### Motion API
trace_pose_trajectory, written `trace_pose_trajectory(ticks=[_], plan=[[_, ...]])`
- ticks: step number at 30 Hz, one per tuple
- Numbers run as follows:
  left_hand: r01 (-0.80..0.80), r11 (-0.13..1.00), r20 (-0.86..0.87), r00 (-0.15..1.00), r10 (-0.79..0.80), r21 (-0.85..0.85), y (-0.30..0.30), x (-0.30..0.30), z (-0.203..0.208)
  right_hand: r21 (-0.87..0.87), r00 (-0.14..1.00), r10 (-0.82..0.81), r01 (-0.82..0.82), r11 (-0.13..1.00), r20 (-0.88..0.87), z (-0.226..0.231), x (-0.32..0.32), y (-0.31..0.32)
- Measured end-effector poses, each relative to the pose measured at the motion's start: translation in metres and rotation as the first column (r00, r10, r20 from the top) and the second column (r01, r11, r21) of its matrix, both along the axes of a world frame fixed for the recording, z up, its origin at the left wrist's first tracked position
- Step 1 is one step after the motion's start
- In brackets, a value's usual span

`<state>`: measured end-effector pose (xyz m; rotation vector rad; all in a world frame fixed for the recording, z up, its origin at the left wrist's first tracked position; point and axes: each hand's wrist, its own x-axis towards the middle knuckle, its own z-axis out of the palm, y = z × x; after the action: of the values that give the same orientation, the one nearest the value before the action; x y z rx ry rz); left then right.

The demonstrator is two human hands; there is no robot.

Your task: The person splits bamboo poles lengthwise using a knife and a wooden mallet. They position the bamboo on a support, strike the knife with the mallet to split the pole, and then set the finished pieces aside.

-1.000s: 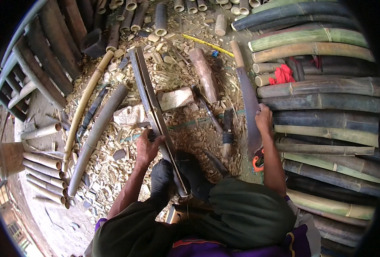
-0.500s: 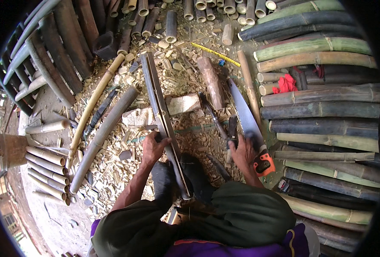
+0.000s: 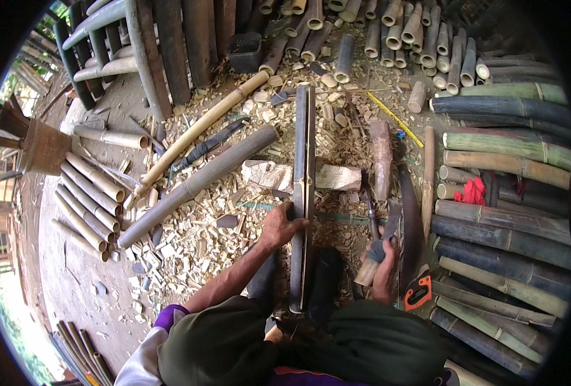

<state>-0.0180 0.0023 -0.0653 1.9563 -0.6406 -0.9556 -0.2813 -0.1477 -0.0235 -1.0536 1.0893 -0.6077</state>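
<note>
My left hand (image 3: 281, 228) is closed around a dark bamboo pole (image 3: 300, 148) with a long slot or split running down it. The pole stretches away from between my feet and lies across a pale, rough-hewn wood block (image 3: 338, 177). In my right hand (image 3: 383, 265) is a broad-bladed knife (image 3: 393, 222), its wooden handle partly wrapped in dark material and its blade pointing away from me. Just right of it lies a handsaw with an orange handle (image 3: 418, 293). A narrow tool, perhaps a chisel (image 3: 371, 209), rests left of the knife.
Wood chips (image 3: 189, 264) cover the ground. A yellow measuring tape (image 3: 396, 119) and a reddish log (image 3: 381, 157) lie ahead. Bamboo poles (image 3: 504, 222) are stacked at right, with a red cloth (image 3: 470, 191) among them. A grey bamboo pole (image 3: 202, 183) slants at left.
My right hand has gone from reaching beside the saw to holding the knife, lifted off the ground. My left hand stays on the split bamboo. The view has swung left.
</note>
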Motion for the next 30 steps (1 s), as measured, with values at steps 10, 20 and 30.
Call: trace_pose_trajectory(ticks=[10, 20, 30], plan=[[-0.023, 0.997, -0.141, 0.989, 0.033, 0.072, 0.014, -0.016, 0.004, 0.205, 0.891, 0.435, -0.453, 0.867, 0.129, 0.029, 0.107, 0.02], [-0.036, 0.998, -0.123, 0.992, 0.041, 0.044, -0.005, -0.007, -0.002, 0.329, 0.888, 0.459, -0.444, 0.833, 0.037, 0.03, 0.089, 0.038], [-0.053, 0.997, -0.099, 0.993, 0.058, 0.053, -0.005, -0.008, 0.005, 0.355, 0.902, 0.426, -0.422, 0.834, 0.069, 0.027, 0.093, 0.038]])
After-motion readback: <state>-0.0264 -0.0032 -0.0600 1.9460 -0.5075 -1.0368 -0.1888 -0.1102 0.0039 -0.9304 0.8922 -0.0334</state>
